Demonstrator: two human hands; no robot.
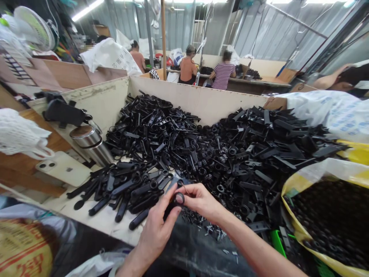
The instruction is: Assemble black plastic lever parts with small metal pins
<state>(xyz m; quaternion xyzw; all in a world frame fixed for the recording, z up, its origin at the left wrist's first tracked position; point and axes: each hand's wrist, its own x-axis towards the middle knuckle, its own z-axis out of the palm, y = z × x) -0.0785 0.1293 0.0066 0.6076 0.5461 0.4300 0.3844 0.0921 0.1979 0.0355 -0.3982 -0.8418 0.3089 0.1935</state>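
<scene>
The left hand (160,220) pinches a black part (174,204) between its fingers, and should likely keep it still while the right hand (201,202), pinching it too, works gently, with a black pile (155,127) beyond the fingers.

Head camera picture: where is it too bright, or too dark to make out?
Head view: the tube light at upper left glares white; also in the head view, the held black piece shows little detail, and the yellow-edged bag is shadowy inside.
</scene>
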